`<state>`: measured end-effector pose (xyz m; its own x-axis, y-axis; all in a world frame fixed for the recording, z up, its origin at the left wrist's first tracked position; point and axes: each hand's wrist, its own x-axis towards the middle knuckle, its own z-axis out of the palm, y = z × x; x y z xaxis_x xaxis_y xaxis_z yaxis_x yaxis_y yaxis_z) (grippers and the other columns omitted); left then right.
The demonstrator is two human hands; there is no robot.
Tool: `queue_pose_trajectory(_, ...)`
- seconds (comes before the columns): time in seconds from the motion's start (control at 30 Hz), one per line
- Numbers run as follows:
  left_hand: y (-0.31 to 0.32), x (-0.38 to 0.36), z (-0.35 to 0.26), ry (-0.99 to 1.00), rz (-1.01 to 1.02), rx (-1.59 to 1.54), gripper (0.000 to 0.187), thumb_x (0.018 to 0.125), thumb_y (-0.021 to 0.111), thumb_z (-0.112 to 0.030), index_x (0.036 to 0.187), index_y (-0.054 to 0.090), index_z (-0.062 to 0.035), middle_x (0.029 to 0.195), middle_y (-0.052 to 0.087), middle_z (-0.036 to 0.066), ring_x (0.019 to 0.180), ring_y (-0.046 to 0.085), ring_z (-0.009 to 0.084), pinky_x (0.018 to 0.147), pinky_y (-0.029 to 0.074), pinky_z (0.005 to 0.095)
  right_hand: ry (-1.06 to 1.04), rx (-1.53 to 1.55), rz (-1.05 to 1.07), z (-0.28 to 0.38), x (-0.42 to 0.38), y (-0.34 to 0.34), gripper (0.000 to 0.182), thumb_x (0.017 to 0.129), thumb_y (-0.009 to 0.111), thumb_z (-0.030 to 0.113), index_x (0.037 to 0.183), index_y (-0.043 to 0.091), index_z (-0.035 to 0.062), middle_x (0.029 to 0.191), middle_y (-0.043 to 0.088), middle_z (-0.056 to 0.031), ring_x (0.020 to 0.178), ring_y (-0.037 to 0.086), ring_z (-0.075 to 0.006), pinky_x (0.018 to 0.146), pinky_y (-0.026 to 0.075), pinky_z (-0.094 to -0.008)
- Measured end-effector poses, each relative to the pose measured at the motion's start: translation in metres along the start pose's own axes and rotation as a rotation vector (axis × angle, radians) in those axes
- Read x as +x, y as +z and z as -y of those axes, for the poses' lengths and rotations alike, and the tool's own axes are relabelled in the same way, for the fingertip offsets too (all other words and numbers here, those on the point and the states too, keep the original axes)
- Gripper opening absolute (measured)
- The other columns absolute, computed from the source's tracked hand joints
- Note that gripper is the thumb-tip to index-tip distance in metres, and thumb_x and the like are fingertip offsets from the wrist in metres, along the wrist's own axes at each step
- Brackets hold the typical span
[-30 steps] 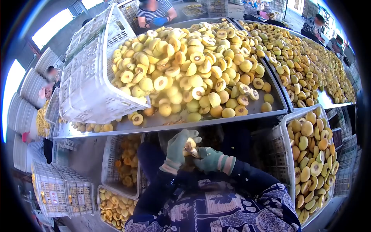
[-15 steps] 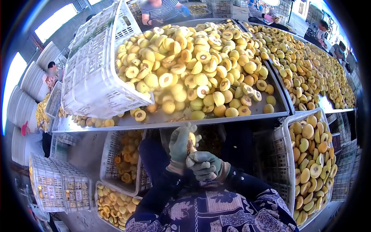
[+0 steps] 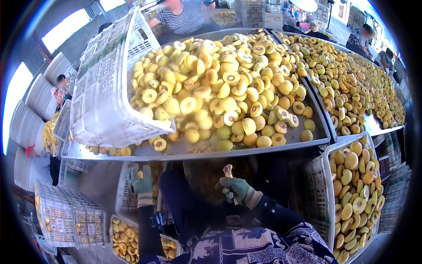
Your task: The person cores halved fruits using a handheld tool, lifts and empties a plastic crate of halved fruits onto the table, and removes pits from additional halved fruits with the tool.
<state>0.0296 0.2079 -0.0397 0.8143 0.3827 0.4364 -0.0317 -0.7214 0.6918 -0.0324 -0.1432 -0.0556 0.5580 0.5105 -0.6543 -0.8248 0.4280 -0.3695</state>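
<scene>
My left hand (image 3: pixel 142 188), in a grey-green glove, is over the crate (image 3: pixel 118 193) of peach halves left of my knees. Its fingers are spread, and a small yellow piece of peach (image 3: pixel 140 174) shows by them. In front of my lap, my right hand (image 3: pixel 239 191), gloved alike, is wrapped round a short pitting tool (image 3: pixel 227 170). The tool's brownish tip points up, and its pale handle end sticks out below the fist. Ahead, a heap of halved yellow peaches (image 3: pixel 228 104), many with brown centres, lies on the metal table (image 3: pixel 281 148).
A white crate (image 3: pixel 99 97) lies tipped on the table, its mouth towards the heap. A full crate of peach halves (image 3: pixel 354 198) stands to my right, another (image 3: pixel 125 240) at lower left. Several people work around, one (image 3: pixel 182 17) across the table.
My hands have parted. The left, which held a peach against the tool, has swung left over the crate and spread its fingers. The right keeps the tool, now upright. The view has tilted slightly.
</scene>
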Motion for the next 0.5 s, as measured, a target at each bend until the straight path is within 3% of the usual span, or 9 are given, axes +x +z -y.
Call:
queue_pose_trajectory(0.03,0.006,0.005,0.013,0.017,0.038,0.131,0.032,0.086,0.069,-0.019,0.113,0.061,-0.0037,0.105,0.064,0.013,0.1,0.06,0.0259,0.088,0.048,0.0371,-0.049,0.041,-0.029,0.001,0.011,-0.005,0.021,0.088,0.063,0.025,0.093,0.06,0.0053,0.069,0.055,0.0,0.053,0.05,-0.0087,0.044,0.04,-0.0217)
queue_pose_trajectory(0.07,0.016,0.008,0.004,0.251,0.042,0.19,0.035,0.084,0.069,-0.02,0.113,0.062,-0.0026,0.108,0.064,0.017,0.099,0.06,0.0295,0.088,0.049,0.0369,-0.068,0.034,-0.06,0.002,0.023,-0.01,0.019,0.089,0.062,0.026,0.094,0.059,0.0074,0.067,0.053,0.0012,0.05,0.048,-0.0087,0.042,0.039,-0.0224)
queue_pose_trajectory(0.13,0.042,0.005,-0.043,0.315,0.244,0.078,0.039,0.083,0.07,-0.023,0.115,0.062,-0.0033,0.108,0.064,0.018,0.102,0.06,0.0305,0.089,0.048,0.0377,-0.101,0.013,-0.124,0.003,0.042,-0.016,0.016,0.091,0.06,0.026,0.098,0.058,0.0115,0.062,0.049,0.0037,0.044,0.043,-0.0087,0.039,0.036,-0.0237)
queue_pose_trajectory(0.2,0.088,0.005,-0.079,0.35,0.289,-0.048,0.032,0.085,0.068,-0.01,0.114,0.061,-0.0001,0.107,0.063,0.012,0.093,0.061,0.0187,0.081,0.049,0.0311,-0.333,-0.231,-0.064,-0.01,0.041,-0.011,0.017,0.089,0.064,0.024,0.097,0.056,0.0123,0.063,0.052,0.0022,0.045,0.047,-0.0101,0.038,0.037,-0.0248)
queue_pose_trajectory(0.27,0.131,0.017,-0.116,0.243,0.422,-0.216,0.043,0.086,0.067,-0.017,0.124,0.055,0.0014,0.12,0.059,0.018,0.107,0.058,0.0248,0.091,0.047,0.0332,-0.377,-0.283,-0.073,-0.004,0.026,-0.003,0.018,0.087,0.067,0.023,0.096,0.055,0.0132,0.065,0.053,0.0007,0.047,0.049,-0.0111,0.038,0.039,-0.0256)
queue_pose_trajectory(0.33,0.167,0.035,-0.135,0.3,0.483,-0.092,0.056,0.089,0.065,-0.031,0.132,0.047,0.0021,0.128,0.054,0.023,0.117,0.053,0.0325,0.099,0.042,0.0379,-0.237,-0.142,-0.139,0.015,-0.004,0.011,0.021,0.086,0.07,0.021,0.095,0.053,0.0141,0.066,0.054,-0.0009,0.048,0.052,-0.0116,0.038,0.041,-0.026)
queue_pose_trajectory(0.4,0.197,0.047,-0.147,0.156,0.54,0.097,0.076,0.082,0.064,-0.053,0.134,0.044,-0.0016,0.13,0.051,0.026,0.121,0.049,0.0412,0.1,0.04,0.0436,-0.2,-0.088,-0.098,0.011,-0.001,-0.008,0.019,0.086,0.068,0.022,0.093,0.053,0.0127,0.065,0.055,-0.0035,0.048,0.052,-0.0121,0.041,0.043,-0.0249)
queue_pose_trajectory(0.47,0.216,0.048,-0.163,0.118,0.437,0.15,0.077,0.078,0.065,-0.054,0.135,0.045,-0.0055,0.13,0.052,0.024,0.118,0.052,0.04,0.099,0.041,0.0436,-0.189,-0.152,-0.136,0.011,-0.011,-0.003,0.018,0.086,0.068,0.022,0.092,0.054,0.0114,0.065,0.056,-0.004,0.047,0.052,-0.0122,0.041,0.043,-0.0246)
queue_pose_trajectory(0.5,0.219,0.05,-0.167,0.035,0.398,0.089,0.068,0.076,0.069,-0.049,0.125,0.052,-0.0054,0.12,0.059,0.022,0.111,0.057,0.0385,0.092,0.045,0.043,-0.166,-0.253,-0.21,0.011,-0.022,0.001,0.018,0.086,0.067,0.022,0.091,0.054,0.0106,0.065,0.057,-0.0041,0.046,0.052,-0.0123,0.041,0.043,-0.0244)
